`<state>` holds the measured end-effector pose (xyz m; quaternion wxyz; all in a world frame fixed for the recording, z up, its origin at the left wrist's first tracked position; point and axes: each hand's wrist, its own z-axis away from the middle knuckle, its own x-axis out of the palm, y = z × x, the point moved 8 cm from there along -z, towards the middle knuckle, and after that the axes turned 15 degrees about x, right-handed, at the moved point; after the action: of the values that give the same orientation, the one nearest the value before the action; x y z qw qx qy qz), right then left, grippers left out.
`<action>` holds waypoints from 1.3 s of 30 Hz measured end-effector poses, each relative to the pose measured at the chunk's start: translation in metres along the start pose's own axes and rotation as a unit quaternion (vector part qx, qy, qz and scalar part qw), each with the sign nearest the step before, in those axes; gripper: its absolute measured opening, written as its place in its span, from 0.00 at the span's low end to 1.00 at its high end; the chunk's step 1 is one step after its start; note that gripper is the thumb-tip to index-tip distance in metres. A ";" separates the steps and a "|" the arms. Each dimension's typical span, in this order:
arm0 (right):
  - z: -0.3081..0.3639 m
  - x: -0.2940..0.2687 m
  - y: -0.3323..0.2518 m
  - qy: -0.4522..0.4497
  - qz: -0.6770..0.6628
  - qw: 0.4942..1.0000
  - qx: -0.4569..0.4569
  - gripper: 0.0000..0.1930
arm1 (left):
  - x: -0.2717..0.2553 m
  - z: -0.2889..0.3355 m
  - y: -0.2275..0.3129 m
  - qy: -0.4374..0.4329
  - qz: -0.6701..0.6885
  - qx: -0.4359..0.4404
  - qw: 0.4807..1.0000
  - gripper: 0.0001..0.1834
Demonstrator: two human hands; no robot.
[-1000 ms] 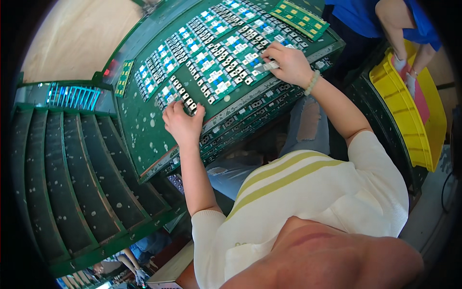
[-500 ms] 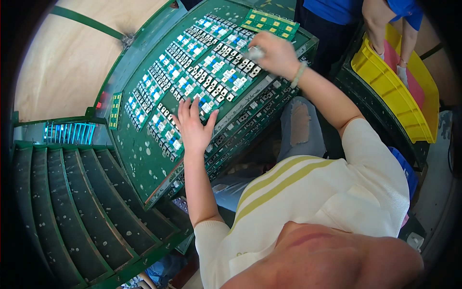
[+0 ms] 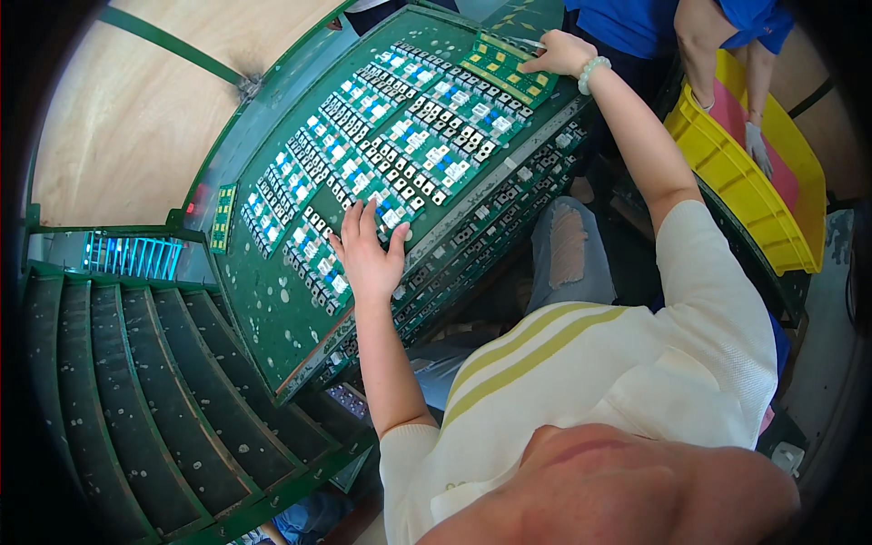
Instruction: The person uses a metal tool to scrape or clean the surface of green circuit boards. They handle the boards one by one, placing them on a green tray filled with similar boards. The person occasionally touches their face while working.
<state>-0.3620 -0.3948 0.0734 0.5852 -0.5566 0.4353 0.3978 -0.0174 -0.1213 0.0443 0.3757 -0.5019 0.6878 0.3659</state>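
My left hand (image 3: 371,259) lies with fingers spread over the near edge of the populated circuit boards (image 3: 350,156), its fingertips touching them. These green boards carry rows of black, white and blue parts and lie on a green tray (image 3: 272,313). At the far right corner, my right hand (image 3: 568,54) is over a bare green circuit board with gold pads (image 3: 509,71). Its thumb rests at the board's edge. Something thin and pale sticks out by its fingers; I cannot make out what it is.
More loaded trays (image 3: 472,236) are stacked below. Another gold-padded board (image 3: 222,218) lies at the left. A slatted dark rack (image 3: 154,391) stands at lower left. At right, a co-worker's gloved hand (image 3: 757,150) reaches into a yellow crate (image 3: 727,163) with pink material.
My right hand has moved right and away from me, from above the populated boards to the gold-padded board. My left hand has stayed nearly in place.
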 end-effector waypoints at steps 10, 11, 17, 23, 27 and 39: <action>-0.028 0.018 0.004 0.037 -0.127 0.987 -0.092 0.22 | 0.000 -0.002 -0.002 0.025 0.015 0.006 1.000 0.29; -0.027 0.017 0.008 0.040 -0.148 0.985 -0.084 0.23 | 0.000 -0.001 -0.002 0.026 0.014 0.009 1.000 0.29; -0.001 -0.001 0.004 -0.010 -0.421 0.906 -0.046 0.25 | -0.007 -0.002 0.003 0.058 0.016 0.034 0.998 0.29; 0.090 0.027 -0.118 -0.248 -0.592 0.749 -0.167 0.21 | -0.033 -0.027 -0.004 0.207 0.222 0.031 0.952 0.20; 0.149 0.060 -0.207 -0.354 -0.643 0.650 -0.198 0.17 | 0.011 -0.057 -0.020 0.218 0.727 -0.098 0.644 0.15; 0.145 0.054 -0.301 -0.058 -0.388 0.831 -0.394 0.22 | -0.014 -0.035 -0.132 0.374 0.718 -0.147 0.568 0.12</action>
<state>-0.0496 -0.2701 0.1140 0.4463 -0.8393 -0.0446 0.3073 0.1083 -0.1764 0.0561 -0.3806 0.0166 0.8380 0.3908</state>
